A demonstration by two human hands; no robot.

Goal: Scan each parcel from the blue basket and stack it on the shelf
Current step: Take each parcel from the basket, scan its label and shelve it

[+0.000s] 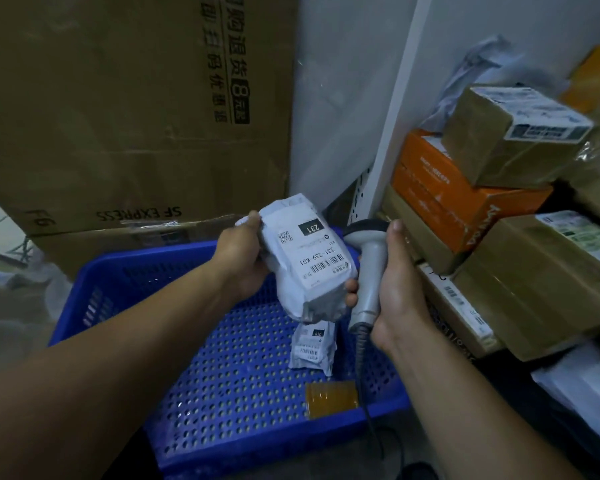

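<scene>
My left hand [239,258] grips a white soft parcel [305,258] above the blue basket [222,393], its label marked 231 facing up. Right beside it, my right hand [400,289] holds a grey barcode scanner [366,271] by the handle, the scanner head close to the parcel's upper right edge. A smaller white parcel [312,344] and a flat amber packet [331,398] lie on the basket floor. The shelf on the right holds stacked parcels: an orange box [458,199], a brown box [510,136] on top of it and a large brown box [548,285].
Large cardboard cartons [118,109] stand behind the basket on the left. A white shelf upright [395,109] rises beside the stacked boxes. The scanner's cable [364,393] hangs down over the basket's right side. White bags [582,393] lie at the lower right.
</scene>
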